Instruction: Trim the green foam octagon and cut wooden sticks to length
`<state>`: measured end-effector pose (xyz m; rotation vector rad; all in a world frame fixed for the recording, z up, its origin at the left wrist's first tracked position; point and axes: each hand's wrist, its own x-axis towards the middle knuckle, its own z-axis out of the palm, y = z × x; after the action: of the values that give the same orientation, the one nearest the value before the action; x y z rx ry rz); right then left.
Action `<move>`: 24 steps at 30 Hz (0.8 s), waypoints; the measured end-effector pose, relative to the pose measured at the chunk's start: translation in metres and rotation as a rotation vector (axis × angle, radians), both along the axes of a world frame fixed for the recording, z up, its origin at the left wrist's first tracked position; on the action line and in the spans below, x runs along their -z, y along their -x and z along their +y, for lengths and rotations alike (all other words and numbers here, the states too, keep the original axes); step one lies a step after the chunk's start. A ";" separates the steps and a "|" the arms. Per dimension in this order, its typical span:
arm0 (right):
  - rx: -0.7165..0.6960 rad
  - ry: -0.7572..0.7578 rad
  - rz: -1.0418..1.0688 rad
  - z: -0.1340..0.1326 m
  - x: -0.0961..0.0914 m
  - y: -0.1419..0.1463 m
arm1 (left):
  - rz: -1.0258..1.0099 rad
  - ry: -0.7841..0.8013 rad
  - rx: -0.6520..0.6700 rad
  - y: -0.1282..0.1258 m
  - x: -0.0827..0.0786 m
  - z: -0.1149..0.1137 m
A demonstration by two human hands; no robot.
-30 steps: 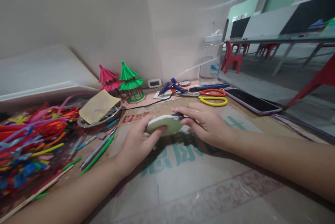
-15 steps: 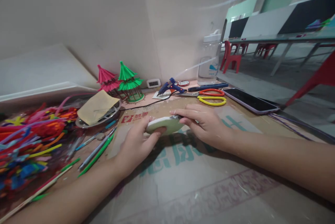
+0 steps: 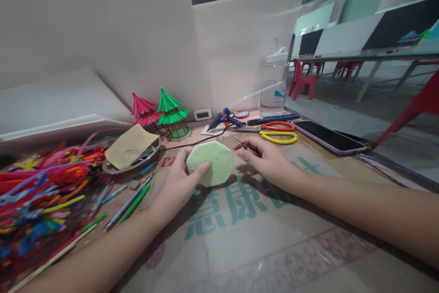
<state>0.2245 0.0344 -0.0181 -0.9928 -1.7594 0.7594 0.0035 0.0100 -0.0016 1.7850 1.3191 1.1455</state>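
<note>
My left hand grips a pale green, many-sided foam piece, tilted up so its flat face shows to me. My thumb presses on its lower left face. My right hand sits just right of the piece, fingers closed on a thin dark craft tool whose tip points left, a little apart from the piece's edge. Both hands hover over a cardboard sheet with teal print that covers the table.
A heap of coloured pipe cleaners lies at the left, with pens and a metal dish holding tan paper. Behind stand pink and green paper pavilions, a blue glue gun, scissors, a bottle and a phone.
The left hand has tipped the green piece up from lying flat so its face now shows. The right hand has come off the piece and moved slightly right with the tool.
</note>
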 end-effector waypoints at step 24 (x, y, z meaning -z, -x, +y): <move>-0.055 0.230 0.179 0.020 -0.007 -0.012 | 0.496 -0.308 0.472 -0.012 -0.025 -0.042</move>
<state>0.2364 0.0548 -0.0110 -0.9971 -1.5743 1.0707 0.0152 -0.0322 0.0229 2.5527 0.9121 0.6901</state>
